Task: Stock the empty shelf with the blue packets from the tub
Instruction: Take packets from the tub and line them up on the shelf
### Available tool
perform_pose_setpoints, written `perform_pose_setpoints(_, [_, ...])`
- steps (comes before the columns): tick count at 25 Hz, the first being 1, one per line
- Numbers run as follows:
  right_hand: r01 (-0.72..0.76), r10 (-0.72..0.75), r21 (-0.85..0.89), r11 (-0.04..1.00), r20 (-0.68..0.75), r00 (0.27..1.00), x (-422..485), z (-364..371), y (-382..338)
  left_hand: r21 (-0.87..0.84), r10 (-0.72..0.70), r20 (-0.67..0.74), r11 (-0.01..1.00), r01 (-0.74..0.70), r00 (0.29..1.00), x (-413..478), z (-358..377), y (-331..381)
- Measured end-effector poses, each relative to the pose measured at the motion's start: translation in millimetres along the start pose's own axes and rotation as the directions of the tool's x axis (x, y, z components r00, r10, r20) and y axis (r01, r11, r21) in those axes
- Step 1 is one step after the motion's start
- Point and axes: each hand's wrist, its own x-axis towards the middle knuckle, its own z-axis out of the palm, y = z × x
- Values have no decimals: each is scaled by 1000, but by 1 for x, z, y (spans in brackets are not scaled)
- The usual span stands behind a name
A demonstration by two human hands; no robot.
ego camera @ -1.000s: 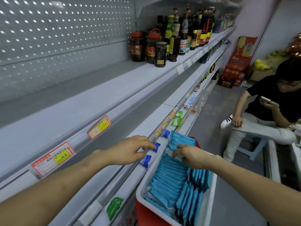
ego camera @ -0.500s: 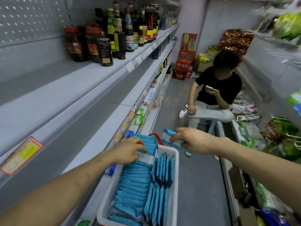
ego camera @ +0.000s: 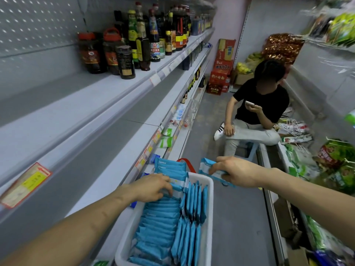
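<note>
Far left, the empty shelf point(ego camera: 107, 143) sits bare and grey, right beside the tub. The left hand point(ego camera: 151, 187) dips in, grip curled over the top edge of the blue packets point(ego camera: 163, 223), likely to peel off the next few. The white tub point(ego camera: 210, 208) is nearly full, with one row stacked flat and another standing on edge. Out right, the right hand point(ego camera: 236, 173) has its grip clamped on a loose packet point(ego camera: 206, 168), clear of the rim and ready to shelve.

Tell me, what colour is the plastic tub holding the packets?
A white plastic tub, clearest in the head view.
</note>
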Motion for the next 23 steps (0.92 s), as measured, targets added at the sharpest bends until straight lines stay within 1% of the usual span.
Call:
perform_pose_setpoints(4, [45,-45,3,999,8,999,5,-4,-12,23,-26,-51,999,27,998,0,3,6])
perform_pose_setpoints(7, [69,-69,-8,998,10,998,10,-16,-19,-57,-56,-47,997,54,997,-13,-8,12])
perform_pose_setpoints(9, [92,-92,-16,996,13,996,19,-28,-25,-87,-79,-65,993,74,995,-32,-24,15])
perform_pose_setpoints(12, [141,-142,-17,990,-6,990,44,-55,-43,-99,-121,-131,989,108,984,-71,-59,17])
perform_pose_setpoints(16, [242,-244,-37,970,-61,968,82,-105,-92,-139,-203,-251,975,172,947,-140,-110,24])
perform_pose_setpoints(18, [273,-273,-15,962,-106,956,96,-132,-119,-168,-233,-298,967,189,926,-173,-134,31])
perform_pose_setpoints(23, [431,-415,55,901,-189,890,124,-195,-216,-295,-375,-363,915,277,853,-278,-190,60])
